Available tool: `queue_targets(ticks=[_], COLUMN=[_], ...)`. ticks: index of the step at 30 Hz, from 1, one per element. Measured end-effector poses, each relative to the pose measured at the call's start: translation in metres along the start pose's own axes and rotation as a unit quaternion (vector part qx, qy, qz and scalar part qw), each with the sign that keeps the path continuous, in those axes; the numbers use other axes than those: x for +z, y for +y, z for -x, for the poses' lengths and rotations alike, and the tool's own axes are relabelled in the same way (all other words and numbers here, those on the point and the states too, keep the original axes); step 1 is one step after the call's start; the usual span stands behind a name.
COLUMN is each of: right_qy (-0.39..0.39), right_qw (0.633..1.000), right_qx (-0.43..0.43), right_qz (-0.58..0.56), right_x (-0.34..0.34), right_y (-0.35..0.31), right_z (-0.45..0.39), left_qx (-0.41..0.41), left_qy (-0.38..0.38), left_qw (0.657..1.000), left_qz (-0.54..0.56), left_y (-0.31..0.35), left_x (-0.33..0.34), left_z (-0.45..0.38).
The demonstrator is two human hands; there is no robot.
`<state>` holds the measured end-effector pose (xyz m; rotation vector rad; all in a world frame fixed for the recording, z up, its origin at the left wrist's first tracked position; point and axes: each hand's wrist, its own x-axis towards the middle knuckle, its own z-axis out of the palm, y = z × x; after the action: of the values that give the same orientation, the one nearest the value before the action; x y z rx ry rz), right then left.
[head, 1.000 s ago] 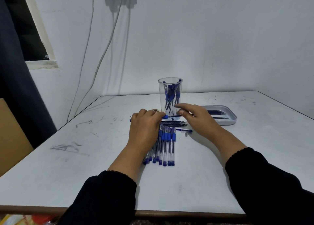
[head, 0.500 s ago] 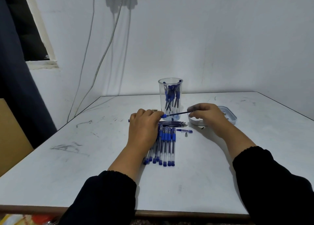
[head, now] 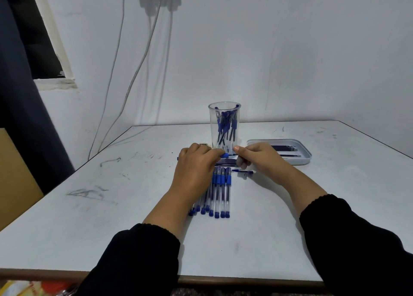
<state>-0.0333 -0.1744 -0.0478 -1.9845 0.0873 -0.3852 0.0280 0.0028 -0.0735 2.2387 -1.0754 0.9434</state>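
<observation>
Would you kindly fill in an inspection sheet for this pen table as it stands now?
Surface: white table, scuffed with dark marks.
Job's things: one pen held between both hands; row of pens lying side by side; clear cup of pen parts; tray holding refills; loose bundle of thin dark sticks lying crosswise near the cup.
Clutter: small pen piece right of the row.
Hands: left hand grips the pen; right hand pinches its tip end.
Cables: two white cables run down the wall.
Surroundings: dark curtain and brown board at left.
</observation>
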Motion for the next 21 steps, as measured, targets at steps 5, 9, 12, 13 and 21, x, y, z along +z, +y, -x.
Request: queue_targets(ticks=[5,9,12,13,21], right_qy=[-0.016,-0.001,0.021,0.015,-0.072], right_qw=[1.0,0.999,0.998,0.996,0.958], right_qx=[0.005,0.004,0.023,0.029,0.048], right_qz=[0.021,0.034,0.054,0.083,0.272], right_x=[0.006,-0.003,-0.015,-0.018,-0.017], right_y=[-0.004,-0.002,0.001,0.002,0.004], right_z=[0.003,0.002,0.0,0.0,0.002], left_qx=[0.019,0.002,-0.02,-0.024,-0.032], left_qy=[0.004,-0.003,-0.003,-0.002,0.002], left_qw=[1.0,1.0,1.0,1.0,0.999], left_qz=[0.006,0.0,-0.006,-0.008,-0.018], left_y=[0.001,0.001,0.0,0.0,-0.001], left_x=[0.0,-0.001,-0.003,-0.003,-0.003], left_z=[0.0,0.0,0.0,0.0,0.0])
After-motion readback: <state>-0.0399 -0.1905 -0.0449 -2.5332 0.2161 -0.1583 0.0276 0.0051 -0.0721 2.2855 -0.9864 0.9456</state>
